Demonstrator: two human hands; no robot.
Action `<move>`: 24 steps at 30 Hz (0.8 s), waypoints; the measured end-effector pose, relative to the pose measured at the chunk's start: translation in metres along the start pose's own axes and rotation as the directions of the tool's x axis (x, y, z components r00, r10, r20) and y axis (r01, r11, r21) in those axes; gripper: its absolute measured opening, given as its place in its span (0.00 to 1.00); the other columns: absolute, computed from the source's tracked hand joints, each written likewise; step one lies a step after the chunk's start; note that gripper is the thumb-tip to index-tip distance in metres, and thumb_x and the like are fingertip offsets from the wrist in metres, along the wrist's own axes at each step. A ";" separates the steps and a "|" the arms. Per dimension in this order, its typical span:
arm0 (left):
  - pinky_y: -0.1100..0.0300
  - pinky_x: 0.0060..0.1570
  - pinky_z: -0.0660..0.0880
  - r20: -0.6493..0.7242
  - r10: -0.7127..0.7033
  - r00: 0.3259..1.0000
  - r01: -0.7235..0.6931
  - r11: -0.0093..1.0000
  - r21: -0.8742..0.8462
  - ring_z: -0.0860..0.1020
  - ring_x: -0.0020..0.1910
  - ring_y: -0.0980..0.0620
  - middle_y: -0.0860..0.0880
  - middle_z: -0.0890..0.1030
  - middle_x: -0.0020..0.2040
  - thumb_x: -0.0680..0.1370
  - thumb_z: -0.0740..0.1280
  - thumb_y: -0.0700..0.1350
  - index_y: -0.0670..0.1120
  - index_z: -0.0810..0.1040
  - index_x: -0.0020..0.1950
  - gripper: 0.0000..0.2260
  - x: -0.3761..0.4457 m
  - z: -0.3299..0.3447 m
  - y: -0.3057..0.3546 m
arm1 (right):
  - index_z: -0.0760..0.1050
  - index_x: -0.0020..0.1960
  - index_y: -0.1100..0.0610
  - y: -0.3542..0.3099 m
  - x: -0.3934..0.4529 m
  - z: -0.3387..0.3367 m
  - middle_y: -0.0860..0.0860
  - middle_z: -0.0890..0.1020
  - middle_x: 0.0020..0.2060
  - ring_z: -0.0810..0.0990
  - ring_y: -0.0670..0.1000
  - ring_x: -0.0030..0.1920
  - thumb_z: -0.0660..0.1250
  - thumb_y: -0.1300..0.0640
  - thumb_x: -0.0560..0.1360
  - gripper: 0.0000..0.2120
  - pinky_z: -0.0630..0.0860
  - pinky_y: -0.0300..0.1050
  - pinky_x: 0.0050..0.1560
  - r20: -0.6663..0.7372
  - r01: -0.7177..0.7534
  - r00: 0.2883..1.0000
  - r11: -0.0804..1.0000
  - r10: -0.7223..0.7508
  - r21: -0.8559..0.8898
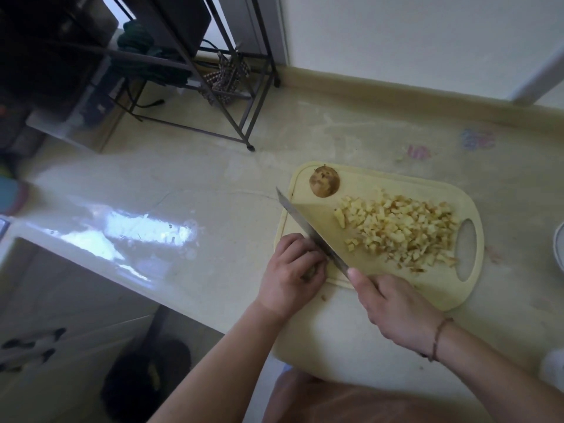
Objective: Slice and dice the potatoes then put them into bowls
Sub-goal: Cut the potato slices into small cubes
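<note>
A pale yellow cutting board (308, 174) lies on the counter. A heap of diced potato (403, 228) covers its right half. One whole brown potato (324, 185) sits at the board's far left corner. My right hand (393, 309) grips the handle of a knife (305, 227), whose blade runs diagonally toward the far left. My left hand (290, 273) is curled over a potato piece at the board's near left corner, right against the blade. That piece is almost wholly hidden by my fingers.
The rim of a white bowl (559, 248) shows at the right edge. A dark metal rack (232, 96) stands at the back of the glossy counter (183, 190). The counter's front edge drops off at the lower left. A small potato scrap (323, 297) lies beside the board.
</note>
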State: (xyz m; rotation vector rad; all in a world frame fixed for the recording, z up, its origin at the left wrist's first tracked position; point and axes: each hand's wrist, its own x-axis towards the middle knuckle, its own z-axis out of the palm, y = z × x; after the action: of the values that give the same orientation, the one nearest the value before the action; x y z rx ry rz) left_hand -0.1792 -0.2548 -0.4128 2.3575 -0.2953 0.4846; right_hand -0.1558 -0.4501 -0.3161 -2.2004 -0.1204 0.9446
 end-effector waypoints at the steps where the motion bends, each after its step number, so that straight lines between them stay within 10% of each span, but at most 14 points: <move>1: 0.54 0.55 0.77 -0.002 0.006 1.000 -0.006 1.000 0.002 0.79 0.48 0.43 0.45 0.82 0.46 0.76 0.74 0.38 0.39 0.84 0.43 0.03 0.000 0.000 0.000 | 0.64 0.30 0.56 0.004 -0.004 -0.004 0.50 0.68 0.22 0.65 0.44 0.22 0.47 0.31 0.73 0.30 0.66 0.46 0.30 -0.003 -0.006 1.000 1.000 0.006 0.007; 7: 0.54 0.54 0.77 -0.012 -0.021 1.000 0.020 0.999 -0.037 0.79 0.49 0.44 0.45 0.81 0.44 0.73 0.77 0.35 0.38 0.83 0.42 0.03 0.001 -0.003 0.002 | 0.64 0.33 0.57 0.013 -0.023 -0.017 0.47 0.64 0.19 0.60 0.42 0.17 0.50 0.33 0.72 0.27 0.57 0.31 0.19 0.033 -0.116 0.993 0.983 0.113 0.142; 24: 0.48 0.49 0.79 -0.018 -0.056 0.998 0.054 0.993 -0.105 0.81 0.51 0.43 0.44 0.82 0.47 0.71 0.76 0.29 0.36 0.84 0.44 0.06 -0.005 -0.014 0.002 | 0.60 0.33 0.62 0.023 -0.037 0.006 0.49 0.62 0.24 0.62 0.46 0.26 0.46 0.19 0.65 0.42 0.62 0.47 0.31 0.047 -0.011 0.999 0.994 0.007 0.105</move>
State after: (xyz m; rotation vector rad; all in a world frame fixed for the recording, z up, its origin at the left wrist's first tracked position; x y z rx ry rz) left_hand -0.1882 -0.2467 -0.4043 2.2513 -0.2398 0.4567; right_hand -0.1910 -0.4764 -0.3116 -2.0849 -0.0805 0.9848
